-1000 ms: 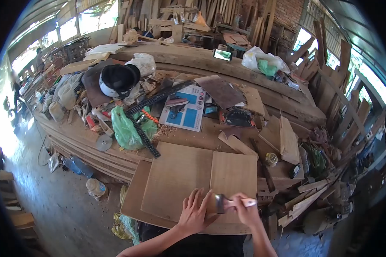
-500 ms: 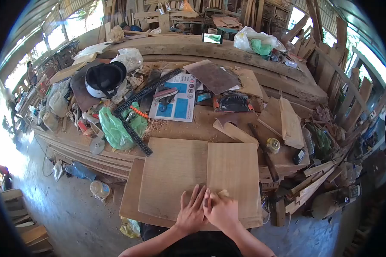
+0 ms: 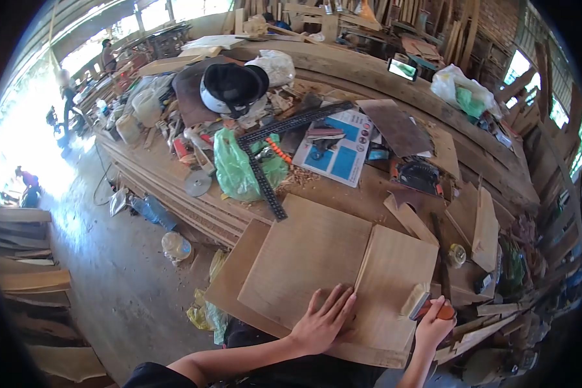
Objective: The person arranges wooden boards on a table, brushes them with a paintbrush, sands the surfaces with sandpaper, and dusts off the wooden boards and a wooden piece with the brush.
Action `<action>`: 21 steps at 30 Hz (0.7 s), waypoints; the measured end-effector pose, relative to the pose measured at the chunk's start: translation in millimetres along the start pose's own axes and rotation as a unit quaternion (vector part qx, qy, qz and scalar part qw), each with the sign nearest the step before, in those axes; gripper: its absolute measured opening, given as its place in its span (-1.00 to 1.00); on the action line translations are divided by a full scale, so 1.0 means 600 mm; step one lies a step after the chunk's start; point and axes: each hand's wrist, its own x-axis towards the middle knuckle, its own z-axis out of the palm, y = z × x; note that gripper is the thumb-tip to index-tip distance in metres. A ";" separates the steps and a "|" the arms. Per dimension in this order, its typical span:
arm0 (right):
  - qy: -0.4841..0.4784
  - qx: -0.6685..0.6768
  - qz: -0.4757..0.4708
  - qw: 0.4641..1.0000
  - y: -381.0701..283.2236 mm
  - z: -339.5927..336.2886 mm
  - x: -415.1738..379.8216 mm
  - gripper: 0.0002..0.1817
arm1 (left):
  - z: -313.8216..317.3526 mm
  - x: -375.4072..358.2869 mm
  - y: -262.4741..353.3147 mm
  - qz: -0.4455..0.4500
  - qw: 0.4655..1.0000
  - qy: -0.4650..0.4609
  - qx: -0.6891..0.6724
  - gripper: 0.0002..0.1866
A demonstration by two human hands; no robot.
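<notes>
Two flat wooden panels lie side by side in front of me, a wider left panel [image 3: 304, 249] and a narrower right panel [image 3: 398, 262]. My left hand [image 3: 322, 323] rests flat on the left panel, fingers stretched out, with the fingertips near the seam between the two. In my right hand [image 3: 433, 328] is a paintbrush [image 3: 415, 300] with pale bristles and an orange-red handle. Its bristles are over the right edge of the right panel. A larger board [image 3: 236, 288] shows beneath the panels at the left.
A black carpenter's square [image 3: 255, 165] lies across a green plastic bag [image 3: 229, 168] on the cluttered bench. Beyond are a cap [image 3: 233, 87], a printed sheet [image 3: 343, 145] and a propped phone [image 3: 402, 68]. A tape measure [image 3: 456, 255] sits at the right. Other people stand at far left.
My right hand has moved from beside my left hand at the seam to the right panel's edge, bringing the paintbrush into plain sight. My left hand stays near the seam. The view has turned left.
</notes>
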 end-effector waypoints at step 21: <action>0.109 -0.053 -0.148 0.982 0.064 0.048 0.135 -0.63 | 0.015 -0.001 -0.001 0.003 1.000 -0.017 -0.001 -0.25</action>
